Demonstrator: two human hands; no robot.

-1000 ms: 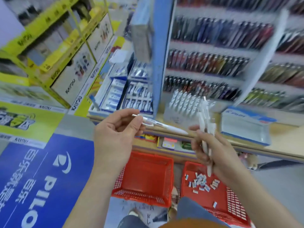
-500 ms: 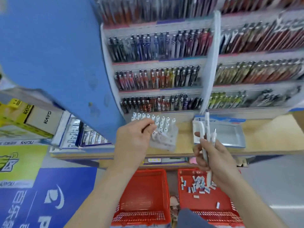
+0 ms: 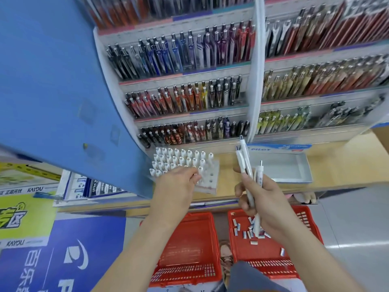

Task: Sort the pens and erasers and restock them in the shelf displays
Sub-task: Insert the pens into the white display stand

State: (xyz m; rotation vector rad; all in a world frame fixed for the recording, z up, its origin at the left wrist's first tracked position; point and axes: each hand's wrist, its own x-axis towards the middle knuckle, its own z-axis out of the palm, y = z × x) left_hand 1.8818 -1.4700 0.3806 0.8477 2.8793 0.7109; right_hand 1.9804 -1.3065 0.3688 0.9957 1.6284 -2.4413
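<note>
On the far left we read KAYOU on a shelf strip (image 3: 34, 189). Our left hand (image 3: 175, 186) curls its fingers at the clear stand (image 3: 210, 180) holding rows of white pens (image 3: 179, 158); we cannot tell whether it pinches one. Our right hand (image 3: 263, 199) grips three loose pens (image 3: 244, 157) upright before a blue tray (image 3: 280, 147) lettered PILOT. Below, erasers (image 3: 246, 233) lie in the right red basket (image 3: 269, 268).

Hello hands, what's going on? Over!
Left hand pinching pen at rack. Right hand gripping white pens. Erasers in right basket. Nothing blocking rack.
</note>
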